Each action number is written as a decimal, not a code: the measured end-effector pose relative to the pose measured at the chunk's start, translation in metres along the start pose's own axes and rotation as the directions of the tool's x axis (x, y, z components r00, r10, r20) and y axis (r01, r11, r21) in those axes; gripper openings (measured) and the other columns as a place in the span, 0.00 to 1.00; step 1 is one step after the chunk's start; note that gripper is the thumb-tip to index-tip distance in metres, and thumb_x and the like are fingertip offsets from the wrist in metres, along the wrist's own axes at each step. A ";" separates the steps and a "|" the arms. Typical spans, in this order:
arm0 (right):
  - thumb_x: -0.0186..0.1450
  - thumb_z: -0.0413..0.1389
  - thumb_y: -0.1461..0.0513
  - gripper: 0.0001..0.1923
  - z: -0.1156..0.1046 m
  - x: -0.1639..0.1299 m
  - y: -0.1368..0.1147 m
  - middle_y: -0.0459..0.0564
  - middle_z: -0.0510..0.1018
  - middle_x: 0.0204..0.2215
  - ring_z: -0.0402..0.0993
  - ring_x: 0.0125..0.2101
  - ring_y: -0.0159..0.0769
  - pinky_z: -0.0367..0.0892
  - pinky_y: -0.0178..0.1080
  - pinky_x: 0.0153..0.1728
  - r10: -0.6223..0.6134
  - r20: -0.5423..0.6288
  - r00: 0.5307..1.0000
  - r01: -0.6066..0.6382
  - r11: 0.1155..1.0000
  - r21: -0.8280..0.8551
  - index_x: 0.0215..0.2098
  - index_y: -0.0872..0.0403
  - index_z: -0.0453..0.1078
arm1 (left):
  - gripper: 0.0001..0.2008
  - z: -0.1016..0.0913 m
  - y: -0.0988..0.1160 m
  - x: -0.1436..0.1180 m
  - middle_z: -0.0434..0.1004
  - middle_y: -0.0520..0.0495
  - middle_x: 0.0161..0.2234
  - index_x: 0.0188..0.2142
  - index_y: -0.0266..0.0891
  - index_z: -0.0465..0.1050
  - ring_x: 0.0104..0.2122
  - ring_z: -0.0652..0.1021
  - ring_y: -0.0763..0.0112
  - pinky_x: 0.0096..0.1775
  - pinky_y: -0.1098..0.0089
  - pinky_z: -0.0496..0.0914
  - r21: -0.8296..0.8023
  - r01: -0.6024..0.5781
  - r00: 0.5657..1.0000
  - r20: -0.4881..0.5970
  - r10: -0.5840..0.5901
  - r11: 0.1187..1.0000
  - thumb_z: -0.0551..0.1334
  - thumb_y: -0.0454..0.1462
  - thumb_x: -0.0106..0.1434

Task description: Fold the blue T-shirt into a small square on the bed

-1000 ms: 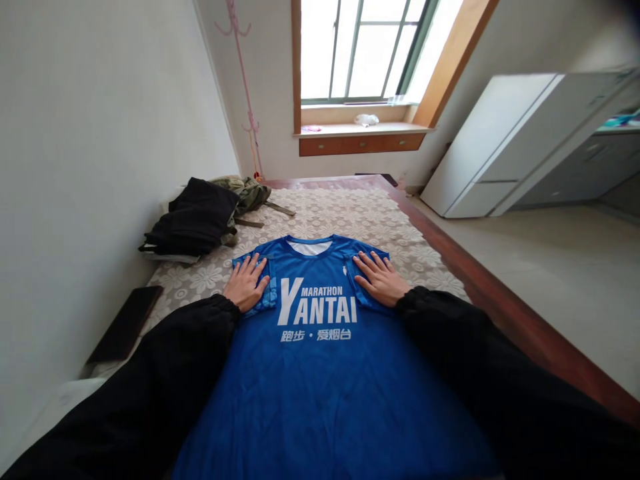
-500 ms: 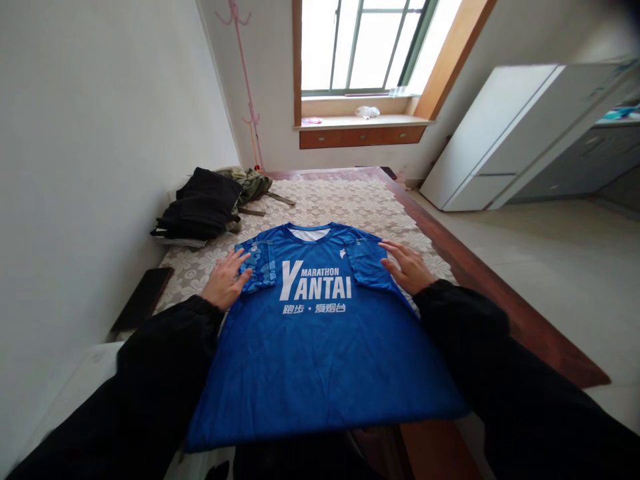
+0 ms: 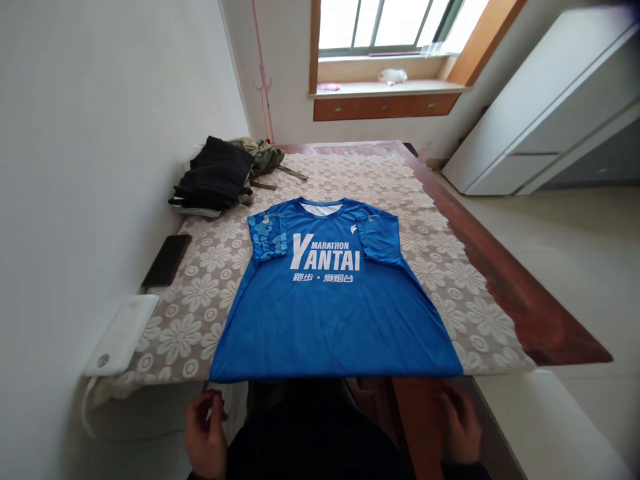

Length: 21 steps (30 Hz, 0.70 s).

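Observation:
A blue short-sleeved T-shirt [image 3: 325, 320] lies flat, front up, with its collar away from me and both sleeves folded inward over the chest. White lettering runs across it, and the lower part reaches the table's near edge. Below the left end of the hem is my left hand [image 3: 206, 430], fingers loosely curled with a gap between thumb and fingers. My right hand [image 3: 461, 427] hangs below the hem's right end, somewhat blurred, its fingers apart. Neither hand visibly touches the shirt.
A lace tablecloth [image 3: 183, 337] covers the table. Along the left side are a white power bank-like box [image 3: 123, 333] with a cable, a dark phone-like slab [image 3: 167, 260] and a pile of dark clothing [image 3: 215, 173]. A white fridge [image 3: 540, 113] stands at the right.
Both hands have left the folded sleeves and come back toward me, down below the hem. The view has tilted lower, and the shirt lies in the same arrangement.

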State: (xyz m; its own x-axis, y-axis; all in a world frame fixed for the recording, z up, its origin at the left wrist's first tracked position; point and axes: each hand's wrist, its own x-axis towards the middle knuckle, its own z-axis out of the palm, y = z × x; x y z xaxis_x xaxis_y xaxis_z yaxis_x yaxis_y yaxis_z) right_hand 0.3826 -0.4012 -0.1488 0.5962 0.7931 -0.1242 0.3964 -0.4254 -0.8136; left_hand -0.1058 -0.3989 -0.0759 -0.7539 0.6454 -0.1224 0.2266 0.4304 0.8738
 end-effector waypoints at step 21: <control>0.54 0.68 0.47 0.27 -0.027 -0.022 -0.072 0.50 0.84 0.31 0.80 0.26 0.44 0.76 0.42 0.27 -0.004 0.150 0.989 -0.068 0.876 0.477 0.50 0.44 0.73 | 0.31 -0.055 0.042 0.028 0.69 0.57 0.18 0.46 0.45 0.75 0.21 0.76 0.64 0.27 0.67 0.72 -0.055 -0.018 0.872 0.487 0.042 0.998 0.71 0.61 0.51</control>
State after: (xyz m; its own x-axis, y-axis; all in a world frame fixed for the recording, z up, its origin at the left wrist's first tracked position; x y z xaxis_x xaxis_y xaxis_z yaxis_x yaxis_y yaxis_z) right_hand 0.3602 -0.3998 -0.0719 0.4834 0.8512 -0.2044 -0.0261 -0.2194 -0.9753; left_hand -0.1517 -0.3978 -0.0168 -0.3473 0.8887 -0.2993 0.2058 0.3836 0.9003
